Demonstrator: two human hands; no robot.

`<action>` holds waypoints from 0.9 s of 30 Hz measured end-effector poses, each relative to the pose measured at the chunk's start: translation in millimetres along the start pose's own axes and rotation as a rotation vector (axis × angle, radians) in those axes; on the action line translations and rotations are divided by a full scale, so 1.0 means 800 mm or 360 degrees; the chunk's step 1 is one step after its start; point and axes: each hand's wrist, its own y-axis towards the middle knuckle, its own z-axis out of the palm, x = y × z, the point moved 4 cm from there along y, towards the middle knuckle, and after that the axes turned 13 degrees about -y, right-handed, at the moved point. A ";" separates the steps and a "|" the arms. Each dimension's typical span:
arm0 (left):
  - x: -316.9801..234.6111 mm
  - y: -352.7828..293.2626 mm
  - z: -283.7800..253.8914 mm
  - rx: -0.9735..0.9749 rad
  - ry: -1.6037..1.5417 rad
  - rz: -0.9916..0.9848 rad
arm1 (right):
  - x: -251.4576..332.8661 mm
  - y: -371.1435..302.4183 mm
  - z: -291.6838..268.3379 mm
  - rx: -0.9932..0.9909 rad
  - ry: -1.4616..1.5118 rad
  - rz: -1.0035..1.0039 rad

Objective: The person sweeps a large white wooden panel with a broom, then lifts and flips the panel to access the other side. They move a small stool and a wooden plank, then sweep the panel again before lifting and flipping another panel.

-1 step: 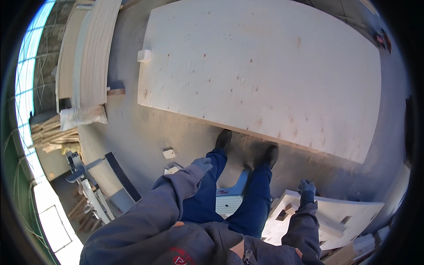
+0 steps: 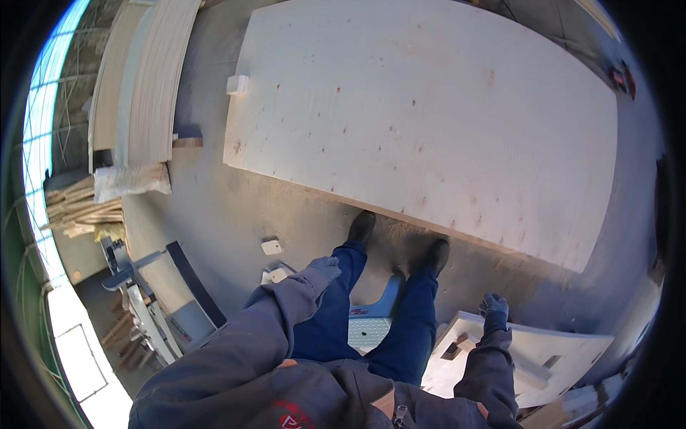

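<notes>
My left hand, in a grey glove, rests by my left knee on the blue trousers. Its fingers look loosely bent and nothing shows in them. My right hand, gloved too, hovers over or touches the far edge of a pale board with slots; I cannot tell which. The fingers there are slightly curled and apart, with no object visible. Beneath me is a blue and grey plastic stool, partly hidden by my legs. Ahead of my shoes lies a large white panel, marked with scattered brownish spots.
A small white block sits at the panel's left edge. Tall stacked sheets and wood strips are at far left. A metal-framed machine stands at near left. Small pale pieces lie on the floor.
The view has shifted very slightly, so the panel and the things at the left sit a little differently. Both hands keep their places.
</notes>
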 end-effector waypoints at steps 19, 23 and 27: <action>0.237 -0.195 -0.252 -0.0915 -0.1651 -0.0040 | 0.329 -0.359 0.321 0.0446 -0.0758 -0.0622; 0.244 -0.254 -0.301 -0.1330 -0.1854 0.0161 | 0.342 -0.351 0.322 0.0474 -0.0900 -0.0664; 0.233 -0.341 -0.336 -0.1589 -0.1477 0.0089 | 0.362 -0.307 0.315 0.0453 -0.1026 -0.0573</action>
